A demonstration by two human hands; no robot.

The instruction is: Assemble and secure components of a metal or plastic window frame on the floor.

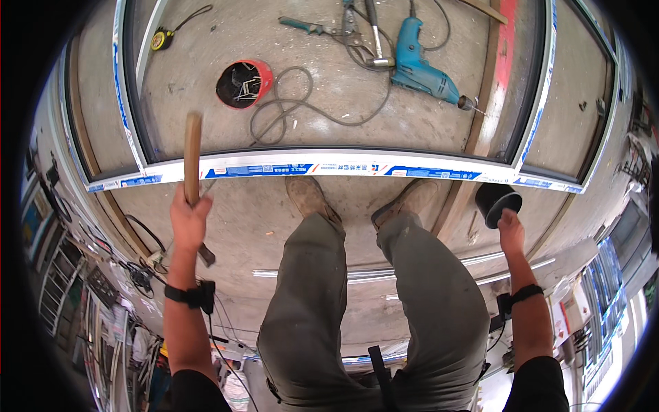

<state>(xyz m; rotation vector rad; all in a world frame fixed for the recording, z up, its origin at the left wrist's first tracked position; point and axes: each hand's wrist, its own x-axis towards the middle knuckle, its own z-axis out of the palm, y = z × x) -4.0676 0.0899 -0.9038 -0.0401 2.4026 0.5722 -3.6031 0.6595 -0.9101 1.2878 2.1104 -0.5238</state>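
Observation:
My left hand point(190, 223) is closed around a wooden handle point(193, 147) that points away from me. A dark end point(206, 256) shows below the fist; the tool looks like a hammer, though its head is mostly hidden. On the right, the fingers of my right hand point(510, 228) grip the near rim of a black round tub point(490, 206). That tub is by the right part of the near rail of a white window frame point(329, 169), which is covered with blue-and-white protective film. What the tub contains cannot be made out.
Beyond the rail are a teal power drill point(425, 72) with a looped cord, a hammer point(376, 41), locking pliers point(302, 26), a red tub of fasteners point(255, 81) and a tape measure point(161, 40). Wooden battens point(489, 82) support the frame. Thin metal strips point(371, 275) lie near my legs.

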